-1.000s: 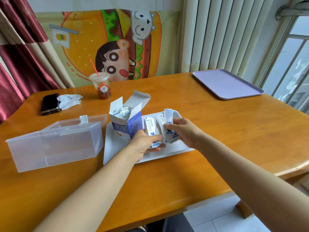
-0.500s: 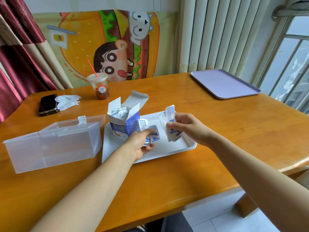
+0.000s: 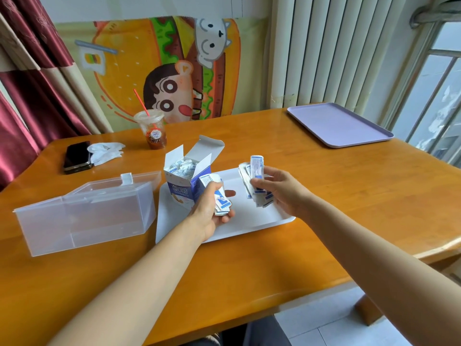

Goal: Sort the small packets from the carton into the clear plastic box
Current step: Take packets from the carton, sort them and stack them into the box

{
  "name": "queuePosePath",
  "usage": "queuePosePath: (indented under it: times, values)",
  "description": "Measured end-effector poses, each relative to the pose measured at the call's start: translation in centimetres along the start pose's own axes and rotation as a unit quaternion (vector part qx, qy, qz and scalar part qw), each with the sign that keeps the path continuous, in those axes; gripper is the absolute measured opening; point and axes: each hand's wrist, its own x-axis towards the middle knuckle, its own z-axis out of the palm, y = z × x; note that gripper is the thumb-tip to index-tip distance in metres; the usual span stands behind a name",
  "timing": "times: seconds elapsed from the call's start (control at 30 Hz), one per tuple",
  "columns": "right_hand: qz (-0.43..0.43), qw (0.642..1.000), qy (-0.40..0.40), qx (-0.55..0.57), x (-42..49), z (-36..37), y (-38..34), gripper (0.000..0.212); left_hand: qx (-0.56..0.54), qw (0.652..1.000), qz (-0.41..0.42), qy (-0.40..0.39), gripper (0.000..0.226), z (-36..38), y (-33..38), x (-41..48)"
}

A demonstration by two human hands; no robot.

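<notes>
A person's left hand [image 3: 212,208] and right hand [image 3: 279,189] each grip a fan of small packets [image 3: 255,179] above a white tray [image 3: 249,221]. The open carton [image 3: 185,181] stands on the tray; the clear plastic box [image 3: 84,213] sits lid-up to its left.

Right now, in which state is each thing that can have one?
Carton: open, packets inside.
Box: lid open, no packets seen inside.
Left hand: grips a stack.
Right hand: grips a second stack.
Cup: upright, straw in, little drink left.
Phone: screen dark.
</notes>
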Motion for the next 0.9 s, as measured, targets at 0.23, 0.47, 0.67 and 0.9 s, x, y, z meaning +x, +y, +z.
queuePosePath:
  times: [0.23,0.47,0.67,0.9]
  values:
    - [0.036,0.999,-0.02,-0.016,-0.7,0.8,0.4,0.028,0.088,0.992,0.072,-0.053,0.02,1.0,-0.6,0.0]
    - [0.072,0.996,-0.035,-0.043,-1.0,0.6,0.6,0.023,0.059,0.996,0.067,-0.028,0.014,0.7,-0.9,0.3]
    - [0.082,0.995,-0.044,-0.041,-1.0,0.7,0.9,0.026,0.05,0.995,0.079,-0.027,0.019,0.3,-1.0,0.3]
    - [0.086,0.994,-0.013,-0.069,-0.8,0.8,1.4,0.024,0.029,0.996,0.061,-0.051,0.027,0.3,-0.9,0.5]
